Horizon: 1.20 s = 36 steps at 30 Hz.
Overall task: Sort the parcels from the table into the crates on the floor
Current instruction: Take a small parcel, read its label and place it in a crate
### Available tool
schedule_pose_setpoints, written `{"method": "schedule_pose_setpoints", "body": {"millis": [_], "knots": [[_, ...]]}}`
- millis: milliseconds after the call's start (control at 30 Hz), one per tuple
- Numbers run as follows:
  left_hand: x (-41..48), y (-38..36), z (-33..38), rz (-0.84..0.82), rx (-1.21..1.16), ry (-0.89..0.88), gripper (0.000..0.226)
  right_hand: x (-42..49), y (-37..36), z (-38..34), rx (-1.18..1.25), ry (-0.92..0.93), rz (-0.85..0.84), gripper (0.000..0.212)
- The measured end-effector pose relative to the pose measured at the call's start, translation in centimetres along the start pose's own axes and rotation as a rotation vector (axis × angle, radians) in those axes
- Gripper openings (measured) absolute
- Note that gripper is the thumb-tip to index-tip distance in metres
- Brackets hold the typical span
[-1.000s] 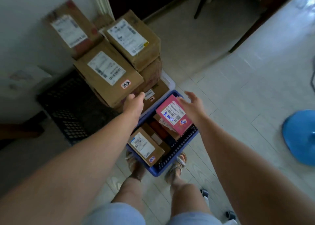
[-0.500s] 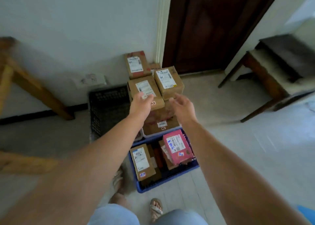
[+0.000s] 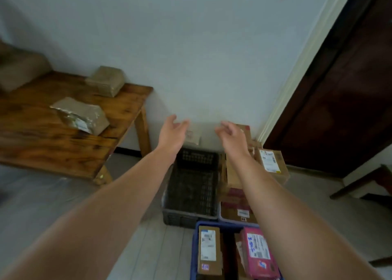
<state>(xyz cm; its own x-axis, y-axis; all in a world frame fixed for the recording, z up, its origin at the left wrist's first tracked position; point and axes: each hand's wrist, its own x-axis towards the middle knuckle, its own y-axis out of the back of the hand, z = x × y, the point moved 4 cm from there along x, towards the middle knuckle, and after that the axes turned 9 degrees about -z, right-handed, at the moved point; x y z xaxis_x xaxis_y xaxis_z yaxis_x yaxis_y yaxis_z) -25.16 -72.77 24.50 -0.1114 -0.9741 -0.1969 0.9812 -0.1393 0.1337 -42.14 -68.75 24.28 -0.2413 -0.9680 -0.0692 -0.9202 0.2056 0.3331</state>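
Observation:
My left hand point(image 3: 172, 132) and my right hand point(image 3: 230, 132) hang in the air above the crates, fingers relaxed, holding nothing. On the wooden table point(image 3: 53, 144) at the left lie three brown parcels: one with a torn label near the middle point(image 3: 81, 114), one at the back edge point(image 3: 107, 82), and a blurred one at the far left point(image 3: 20, 70). On the floor stand a black crate point(image 3: 192, 186) with nothing visible inside, a blue crate point(image 3: 195, 243) holding a brown box point(image 3: 209, 250) and a pink parcel point(image 3: 259, 256), and a pale crate point(image 3: 222, 216) piled with cardboard boxes point(image 3: 270, 163).
A white wall stands behind the crates, with a socket plate point(image 3: 194, 134) low on it. A dark wooden door point(image 3: 343, 89) fills the right side. A dark chair leg point(image 3: 360, 184) reaches in at the right. Grey tiled floor point(image 3: 42, 195) lies under the table.
The view has swung up and left, bringing the table and its parcels into sight. Both hands have lifted off the stacked boxes and now hover apart and empty.

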Motion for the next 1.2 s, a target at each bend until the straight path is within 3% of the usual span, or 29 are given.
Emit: {"method": "schedule_pose_setpoints", "body": {"millis": [200,567,933,1200], "knots": [[-0.7,14.3,1.2,0.137,0.006,-0.094,0.056,1.0,-11.6,-7.6,0.021,0.127,-0.093,0.041],[-0.6,37.6,-0.9,0.26,0.059,-0.084,0.055,0.1,-33.0,-14.6,0.048,0.147,-0.222,0.047],[5.5,46.0,-7.4,0.23,0.033,0.054,0.054,5.6,-41.1,-11.1,-0.026,-0.093,-0.194,0.068],[16.6,49.0,-10.8,0.192,0.094,0.209,0.059,13.0,-45.7,-6.7,0.002,-0.278,-0.232,0.094]]}}
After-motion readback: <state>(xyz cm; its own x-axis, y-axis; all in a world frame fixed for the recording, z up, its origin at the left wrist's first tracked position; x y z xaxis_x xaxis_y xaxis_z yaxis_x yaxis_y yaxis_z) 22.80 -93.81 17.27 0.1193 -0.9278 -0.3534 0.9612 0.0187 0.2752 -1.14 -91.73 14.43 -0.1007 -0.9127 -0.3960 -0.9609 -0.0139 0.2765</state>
